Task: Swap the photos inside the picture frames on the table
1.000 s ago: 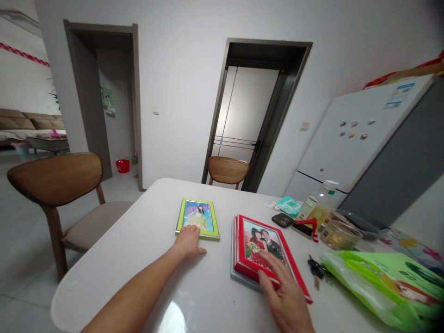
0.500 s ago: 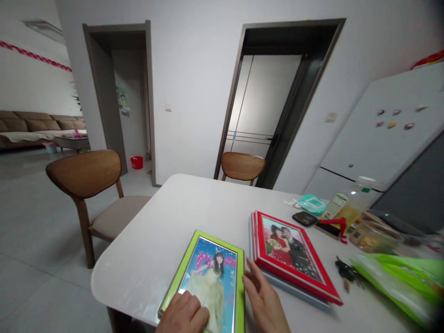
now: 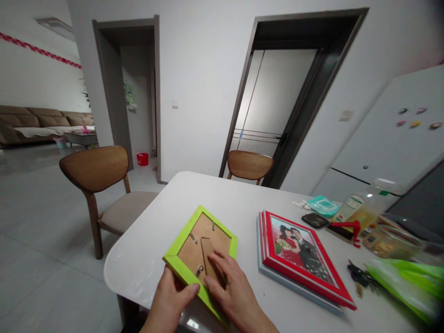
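A green picture frame [image 3: 187,273] is tilted over the near part of the table, its back facing up. Its brown backing board [image 3: 199,226] shows metal clips and a fold-out stand [image 3: 208,252]. My left hand [image 3: 169,296] grips the lower left edge, thumb on the green rim and fingers underneath. My right hand [image 3: 231,284] is curled over the stand, fingers and thumb on either side of it; its palm hides the frame's lower right part. To the right lies a stack of picture frames, topped by a red picture frame [image 3: 305,254] with a couple's picture.
On the white table [image 3: 152,259] at right are a teal wipes packet [image 3: 323,206], black flat case [image 3: 315,220], large bottle [image 3: 360,206], clear food container [image 3: 388,243], keys [image 3: 360,275] and green plastic bag [image 3: 409,286]. Wooden chairs [image 3: 97,169] stand at the left and far sides.
The green picture frame has been turned from picture side up to back side up and lifted at its near end. My left hand moved to its edge, my right hand onto the stand.
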The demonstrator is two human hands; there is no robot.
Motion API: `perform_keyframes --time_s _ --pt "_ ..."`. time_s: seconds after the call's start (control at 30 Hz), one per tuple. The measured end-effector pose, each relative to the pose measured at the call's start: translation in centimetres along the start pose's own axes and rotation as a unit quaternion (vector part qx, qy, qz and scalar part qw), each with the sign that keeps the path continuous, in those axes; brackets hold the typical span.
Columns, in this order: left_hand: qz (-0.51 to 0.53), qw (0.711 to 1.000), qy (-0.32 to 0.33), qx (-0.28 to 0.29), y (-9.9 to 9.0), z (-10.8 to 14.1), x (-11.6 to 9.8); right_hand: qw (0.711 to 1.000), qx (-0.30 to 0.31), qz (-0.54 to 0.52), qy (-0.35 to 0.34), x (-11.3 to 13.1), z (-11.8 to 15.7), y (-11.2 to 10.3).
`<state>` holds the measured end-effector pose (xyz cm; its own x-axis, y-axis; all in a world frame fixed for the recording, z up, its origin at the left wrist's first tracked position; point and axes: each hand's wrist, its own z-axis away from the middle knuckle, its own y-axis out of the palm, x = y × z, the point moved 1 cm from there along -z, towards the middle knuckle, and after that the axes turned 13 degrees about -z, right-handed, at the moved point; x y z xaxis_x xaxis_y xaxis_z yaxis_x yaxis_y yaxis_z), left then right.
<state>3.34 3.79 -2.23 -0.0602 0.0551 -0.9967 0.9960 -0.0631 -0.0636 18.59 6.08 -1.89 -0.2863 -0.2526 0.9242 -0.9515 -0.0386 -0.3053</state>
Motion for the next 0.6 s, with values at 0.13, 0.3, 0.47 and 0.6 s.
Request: perform_keyframes --time_s 0.13,0.3,0.47,0.6 --pt "0.016 0.999 -0.034 0.005 -1.7 0.1 1.7 0.996 0.02 0.083 -0.022 -1.3 0.3 0.5" --pt "-0.242 0.97 0.03 0.003 -3.6 0.3 1.1 0.988 0.068 0.132 -0.048 -2.1 0.5 -0.2" --pt "-0.417 0.899 0.13 0.041 -3.3 0.0 1.4 0.97 0.159 0.176 -0.058 -2.0 0.0 -0.7" --pt "-0.421 0.882 0.167 0.128 -2.2 -0.5 1.8 0.949 0.227 0.181 -0.119 -1.5 -0.6 -0.2"
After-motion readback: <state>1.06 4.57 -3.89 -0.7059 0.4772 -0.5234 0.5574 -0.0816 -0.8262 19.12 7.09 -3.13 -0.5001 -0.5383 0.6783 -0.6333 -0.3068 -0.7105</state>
